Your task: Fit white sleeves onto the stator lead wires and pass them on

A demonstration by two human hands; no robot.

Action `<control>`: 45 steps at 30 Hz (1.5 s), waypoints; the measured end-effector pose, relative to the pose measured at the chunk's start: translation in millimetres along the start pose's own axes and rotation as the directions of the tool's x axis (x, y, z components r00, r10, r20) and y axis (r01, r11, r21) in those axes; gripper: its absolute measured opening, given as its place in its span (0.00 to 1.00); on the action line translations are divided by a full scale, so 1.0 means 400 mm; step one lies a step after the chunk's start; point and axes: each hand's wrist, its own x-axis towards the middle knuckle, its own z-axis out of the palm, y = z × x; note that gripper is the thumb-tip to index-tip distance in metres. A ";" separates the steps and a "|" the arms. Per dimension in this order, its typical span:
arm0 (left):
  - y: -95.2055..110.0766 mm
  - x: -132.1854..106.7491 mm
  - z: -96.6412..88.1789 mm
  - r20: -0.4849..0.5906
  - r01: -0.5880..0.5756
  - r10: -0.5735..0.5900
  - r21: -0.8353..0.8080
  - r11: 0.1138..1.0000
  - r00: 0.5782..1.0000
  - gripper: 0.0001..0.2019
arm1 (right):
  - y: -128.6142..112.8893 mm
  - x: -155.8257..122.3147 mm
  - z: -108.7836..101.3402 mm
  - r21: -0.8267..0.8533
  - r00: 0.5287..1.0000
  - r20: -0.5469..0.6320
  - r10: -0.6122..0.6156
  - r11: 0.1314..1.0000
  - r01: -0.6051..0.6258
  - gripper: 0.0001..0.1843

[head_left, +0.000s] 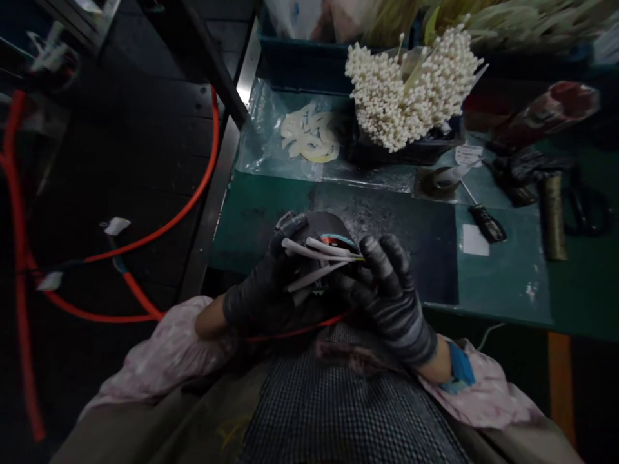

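Observation:
In the head view, my left hand (pixel 264 280), in a dark glove, is wrapped round the side of a dark round shell (pixel 329 223) with a reddish winding inside, which looks like a motor stator. Several white sleeves (pixel 309 274) stick out across its open face toward the left. My right hand (pixel 394 293), also gloved, has its fingers closed at the right ends of these sleeves, where a bit of yellow wire shows. The shell is tilted above the front edge of the bench, and its lower part is hidden by my hands.
A bundle of thin white tubes (pixel 411 90) stands at the back, beside pale flat loops (pixel 314 134) on clear plastic. To the right lie a screwdriver (pixel 487 222), a tape roll (pixel 442 180) and scissors (pixel 587 209). Thick orange-red cables (pixel 206 171) run along the left.

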 end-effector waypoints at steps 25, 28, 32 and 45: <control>0.003 0.035 0.019 -0.165 -0.186 0.179 -0.028 0.982 0.970 0.50 | 0.032 0.000 0.011 0.211 0.960 0.148 0.238 0.941 -0.266 0.37; -0.002 0.014 0.078 -0.346 -0.148 0.111 -0.084 0.985 0.932 0.50 | 0.022 -0.004 0.006 0.101 0.979 0.141 0.147 0.982 -0.162 0.38; 0.001 0.001 0.118 -0.326 -0.004 -0.014 -0.054 0.999 0.945 0.46 | 0.031 -0.008 -0.005 0.066 0.987 0.149 0.067 0.995 -0.077 0.38; 0.043 0.114 0.075 -0.148 -0.029 0.033 0.029 0.999 0.988 0.44 | 0.199 0.028 -0.058 0.262 0.949 0.232 -0.213 0.953 0.150 0.21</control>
